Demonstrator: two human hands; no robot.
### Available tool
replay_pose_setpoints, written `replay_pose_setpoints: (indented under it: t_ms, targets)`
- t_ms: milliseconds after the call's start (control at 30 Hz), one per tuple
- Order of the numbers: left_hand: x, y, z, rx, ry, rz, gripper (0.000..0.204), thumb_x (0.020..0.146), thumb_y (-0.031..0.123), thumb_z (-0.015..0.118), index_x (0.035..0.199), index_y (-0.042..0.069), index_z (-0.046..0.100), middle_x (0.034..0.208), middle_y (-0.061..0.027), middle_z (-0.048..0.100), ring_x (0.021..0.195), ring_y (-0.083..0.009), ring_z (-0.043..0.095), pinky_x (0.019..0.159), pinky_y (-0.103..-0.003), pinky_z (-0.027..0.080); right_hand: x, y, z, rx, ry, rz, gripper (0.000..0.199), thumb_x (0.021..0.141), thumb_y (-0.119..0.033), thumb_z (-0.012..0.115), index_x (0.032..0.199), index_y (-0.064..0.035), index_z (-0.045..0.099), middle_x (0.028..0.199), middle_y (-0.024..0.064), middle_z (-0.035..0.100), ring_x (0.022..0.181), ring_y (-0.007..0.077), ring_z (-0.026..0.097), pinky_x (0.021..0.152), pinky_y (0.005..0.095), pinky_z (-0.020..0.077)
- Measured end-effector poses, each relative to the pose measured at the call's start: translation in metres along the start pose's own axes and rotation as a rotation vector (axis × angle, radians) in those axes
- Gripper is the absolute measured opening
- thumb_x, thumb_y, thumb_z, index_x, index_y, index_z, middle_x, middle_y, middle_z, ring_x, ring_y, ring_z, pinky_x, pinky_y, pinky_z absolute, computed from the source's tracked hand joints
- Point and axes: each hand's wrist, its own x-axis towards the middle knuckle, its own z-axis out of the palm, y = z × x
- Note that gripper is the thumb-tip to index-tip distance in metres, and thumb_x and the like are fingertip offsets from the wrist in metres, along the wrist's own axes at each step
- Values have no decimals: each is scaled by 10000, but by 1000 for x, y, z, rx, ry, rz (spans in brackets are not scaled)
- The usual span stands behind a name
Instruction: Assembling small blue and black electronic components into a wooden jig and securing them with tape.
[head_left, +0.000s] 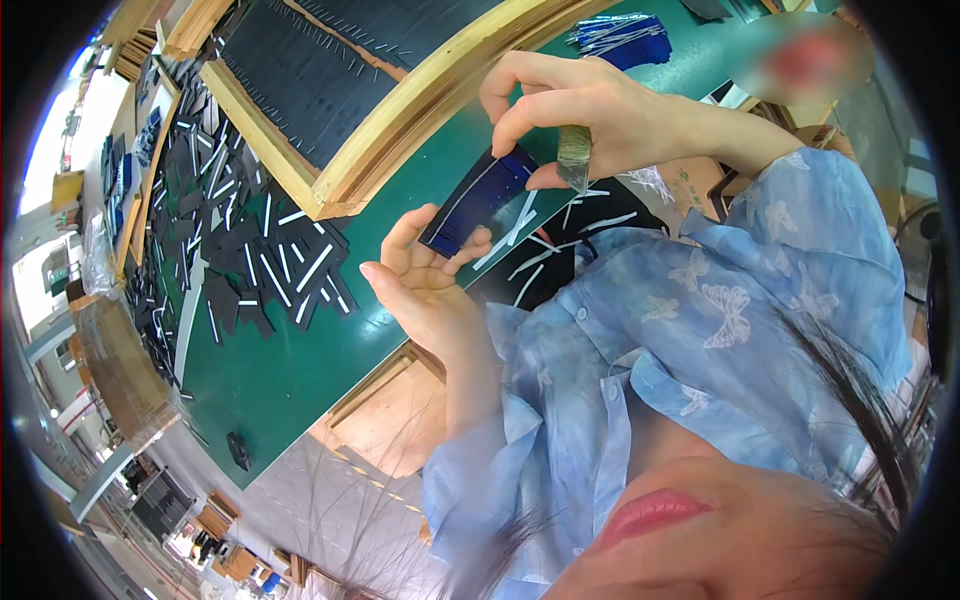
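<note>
A small fanned stack of thin, shiny dark-blue strips (478, 203), which look like solar cell strips with a pale line along one edge, is held tilted above the table. My right hand (600, 108) pinches its upper end between thumb and fingers. A worn greenish-grey block (574, 158) is tucked in that same hand, against the fingers. At the lower end, my left hand (432, 295) is palm up, its fingertips around the strips' edges and its thumb held apart. Beneath the strips lie white-silver ribbons (520, 222) on something black.
The green table (300, 385) carries a heap of black pieces with white strips (250, 250) at left. Ahead stands a wooden frame (385, 120) with a dark panel inside. More blue strips with silver ribbons (625, 40) lie beyond my right hand. A small black object (238, 450) sits near the table's corner.
</note>
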Motion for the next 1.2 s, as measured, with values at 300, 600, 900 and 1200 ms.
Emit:
replay_pose_setpoints:
  t_ms: [300, 600, 900, 1200]
  targets:
    - [-1, -4, 0, -27, 16, -27, 692, 958, 573, 219, 1095, -35, 519, 1044, -181, 594, 712, -302, 650, 677, -345, 550, -2, -3, 0, -29, -4, 26, 308, 642, -108, 779, 904, -122, 617, 1024, 18, 513, 892, 211, 578, 721, 314, 490]
    - [-4, 2, 8, 83, -45, 30, 389, 997, 299, 387, 1084, -54, 524, 916, -175, 624, 716, -231, 653, 649, -279, 548, 0, 0, 4, 47, 53, -4, 285, 645, -110, 777, 896, -106, 641, 980, 29, 532, 874, 210, 581, 723, 307, 486]
    - [-5, 3, 6, -22, 7, -48, 310, 973, 212, 479, 1098, -68, 518, 865, -161, 633, 665, -190, 646, 586, -245, 557, -2, -1, 5, 134, 69, -27, 270, 657, -131, 783, 892, -98, 654, 963, 44, 545, 876, 217, 577, 715, 314, 463]
    - [0, 1, -3, -56, -56, -70, 283, 979, 202, 459, 1083, -51, 531, 874, -170, 633, 642, -213, 639, 589, -262, 547, -4, -2, 4, 154, 84, -58, 276, 658, -152, 790, 892, -101, 653, 959, 42, 542, 882, 213, 576, 729, 318, 461]
